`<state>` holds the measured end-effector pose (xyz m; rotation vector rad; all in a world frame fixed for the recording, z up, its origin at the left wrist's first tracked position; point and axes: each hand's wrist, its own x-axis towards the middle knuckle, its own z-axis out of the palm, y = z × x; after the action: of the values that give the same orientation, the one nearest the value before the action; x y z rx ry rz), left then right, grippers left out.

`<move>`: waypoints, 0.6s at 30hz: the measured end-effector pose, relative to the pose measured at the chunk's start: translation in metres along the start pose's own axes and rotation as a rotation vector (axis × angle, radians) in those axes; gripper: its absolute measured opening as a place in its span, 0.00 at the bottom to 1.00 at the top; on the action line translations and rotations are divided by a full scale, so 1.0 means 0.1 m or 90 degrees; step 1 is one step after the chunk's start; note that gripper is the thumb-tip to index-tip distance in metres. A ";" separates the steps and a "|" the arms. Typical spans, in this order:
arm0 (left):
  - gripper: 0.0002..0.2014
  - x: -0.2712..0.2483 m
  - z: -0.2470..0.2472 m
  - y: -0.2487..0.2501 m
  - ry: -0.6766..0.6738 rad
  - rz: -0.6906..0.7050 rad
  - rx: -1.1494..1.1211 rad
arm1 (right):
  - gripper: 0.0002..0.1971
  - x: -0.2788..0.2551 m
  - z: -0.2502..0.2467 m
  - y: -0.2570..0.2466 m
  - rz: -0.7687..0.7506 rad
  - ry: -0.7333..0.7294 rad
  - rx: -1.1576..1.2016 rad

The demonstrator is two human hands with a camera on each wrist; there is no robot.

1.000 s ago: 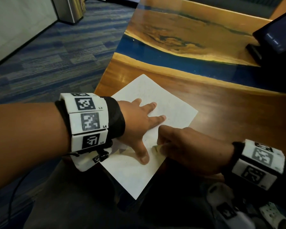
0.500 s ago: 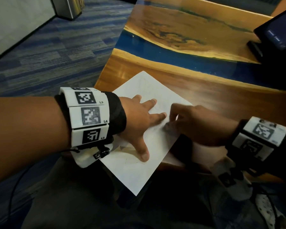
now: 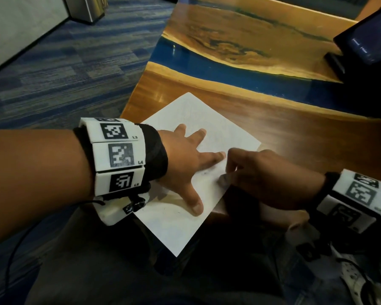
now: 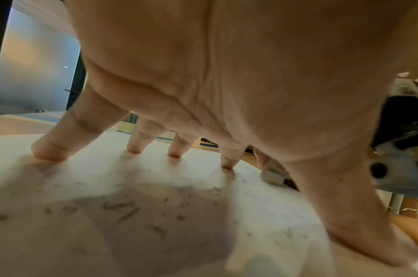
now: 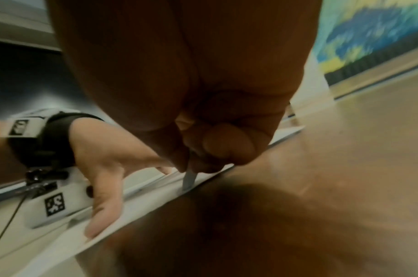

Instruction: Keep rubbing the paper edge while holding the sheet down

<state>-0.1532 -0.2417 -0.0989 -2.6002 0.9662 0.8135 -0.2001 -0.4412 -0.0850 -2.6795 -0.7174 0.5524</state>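
The left hand [image 3: 183,164] lies flat with its fingers [image 4: 51,148] spread and straight, and their tips press on a white sheet of paper [image 3: 174,227]. The sheet is thin, smooth and square, with faint grey pencil marks. It lies under this hand, on the corner of the table [image 3: 295,128], and its near corner sticks out over the edge. Just right of the left index finger, the right hand [image 3: 264,179] has its fingers curled together and pinches a small pale eraser [image 3: 223,180], whose tip touches the sheet near its right edge. The table is glossy brown wood with a blue band. Farther right stands a dark tablet [image 3: 367,38].
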 end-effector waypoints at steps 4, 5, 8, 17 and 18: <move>0.63 0.01 0.01 0.00 -0.005 -0.001 0.001 | 0.04 -0.09 0.18 -0.16 -0.085 -0.056 0.006; 0.64 0.02 0.01 0.00 -0.004 -0.001 0.003 | 0.04 -0.08 0.18 -0.17 -0.085 -0.070 0.001; 0.63 0.02 0.01 -0.01 0.001 0.000 0.006 | 0.04 -0.02 0.00 0.01 -0.011 -0.002 -0.008; 0.63 0.03 0.01 -0.01 0.000 -0.006 0.015 | 0.03 0.00 0.01 0.03 0.002 0.015 0.001; 0.63 0.03 0.01 -0.01 -0.001 -0.006 0.011 | 0.04 -0.01 0.03 -0.01 -0.022 0.003 -0.004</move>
<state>-0.1514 -0.2421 -0.1014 -2.5873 0.9551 0.8017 -0.2022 -0.4405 -0.0871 -2.6677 -0.7640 0.5365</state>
